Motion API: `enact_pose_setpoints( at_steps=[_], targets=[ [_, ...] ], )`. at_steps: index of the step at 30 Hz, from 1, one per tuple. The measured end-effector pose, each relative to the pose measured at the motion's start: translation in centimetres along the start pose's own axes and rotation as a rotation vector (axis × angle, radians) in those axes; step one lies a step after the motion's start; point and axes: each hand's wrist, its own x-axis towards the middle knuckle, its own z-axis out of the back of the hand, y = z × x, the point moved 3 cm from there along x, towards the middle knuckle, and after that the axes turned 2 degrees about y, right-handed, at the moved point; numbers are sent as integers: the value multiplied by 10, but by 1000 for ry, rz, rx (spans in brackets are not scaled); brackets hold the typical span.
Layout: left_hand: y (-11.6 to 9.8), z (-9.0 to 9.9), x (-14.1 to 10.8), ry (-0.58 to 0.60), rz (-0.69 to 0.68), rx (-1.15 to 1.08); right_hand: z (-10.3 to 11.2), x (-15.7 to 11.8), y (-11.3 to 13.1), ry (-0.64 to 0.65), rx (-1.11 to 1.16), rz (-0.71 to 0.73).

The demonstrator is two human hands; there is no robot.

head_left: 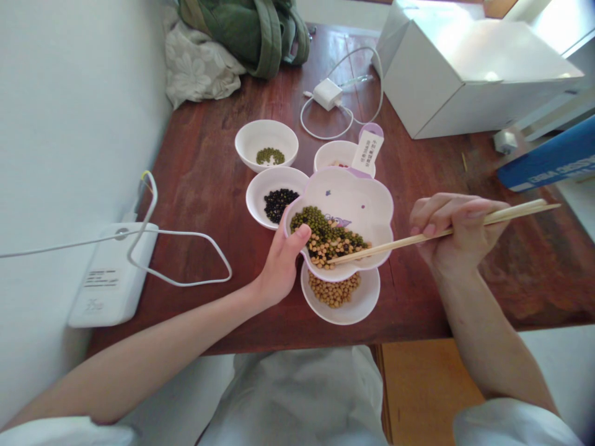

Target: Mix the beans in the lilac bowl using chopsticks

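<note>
My left hand (281, 263) grips the near-left rim of a flower-shaped white bowl (367, 198), lifted and tilted over a small white bowl of soybeans (360, 303). The flower bowl holds mixed green, yellow and black beans. My right hand (458, 229) holds wooden chopsticks (404, 240) whose tips rest among the yellow beans at the bowl's near edge. Behind stand a bowl of black beans (263, 192), a bowl of green mung beans (264, 139) and another white bowl (337, 155) mostly hidden by the flower bowl.
A white charger with its cable (328, 93) lies at the back, next to a white box (455, 74). A white device with a cable (111, 272) sits at the table's left edge. Green and floral cloth (242, 37) is piled at the far left. A blue box (548, 161) lies right.
</note>
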Motion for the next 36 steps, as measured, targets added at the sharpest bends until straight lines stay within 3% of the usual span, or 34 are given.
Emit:
enact_pose_setpoints(
  at_steps=[14, 28, 36],
  targets=[
    [0, -1, 0, 17, -8, -43, -2, 0, 6, 33, -48, 52],
    [-1, -1, -1, 10, 5, -36, -1, -1, 3, -1, -12, -29],
    [-1, -2, 0, 16, 12, -44, -2, -1, 3, 48, -20, -25]
  ],
)
